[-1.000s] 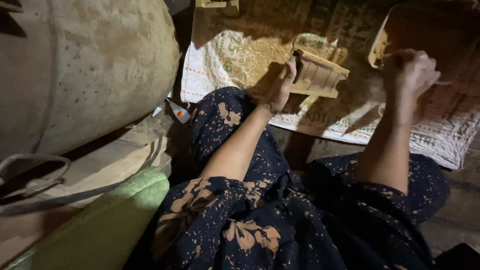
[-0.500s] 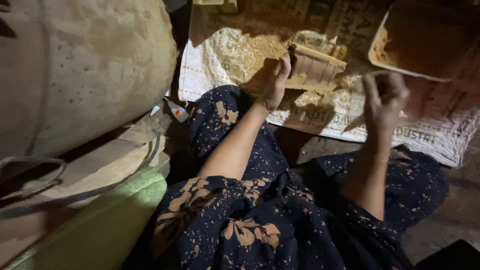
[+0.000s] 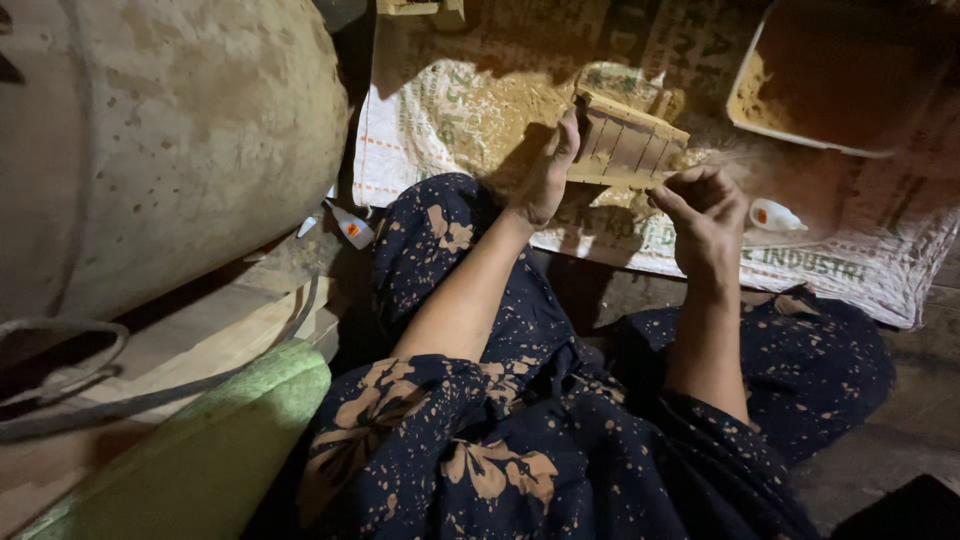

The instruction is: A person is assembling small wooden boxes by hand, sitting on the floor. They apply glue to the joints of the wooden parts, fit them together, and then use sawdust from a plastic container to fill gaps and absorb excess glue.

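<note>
Wooden slatted frame [image 3: 628, 143], a small pale piece with parallel ribs, is held tilted just above a printed woven sack [image 3: 440, 120] spread on the floor, over a heap of yellowish sawdust [image 3: 505, 110]. The person's left hand [image 3: 545, 175] grips the frame's near left end, thumb up along its edge and fingers wrapped beneath it. The right hand [image 3: 708, 205] sits at the frame's lower right corner with fingers curled in tight, and whether it pinches the wood or only touches it cannot be told. Just right of that hand a small white bottle with an orange mark [image 3: 778, 215] lies on the sack. Farther up and right, a shallow white tray [image 3: 800, 135] holds more brownish powder. The person sits with legs folded under a dark blue garment with tan floral print [image 3: 520, 440]. At the left knee a second small white tube with an orange cap [image 3: 352, 228] lies on the ground. To the left stands a large rough grey drum [image 3: 170, 140], with a pale green rounded object [image 3: 200, 460] below it
</note>
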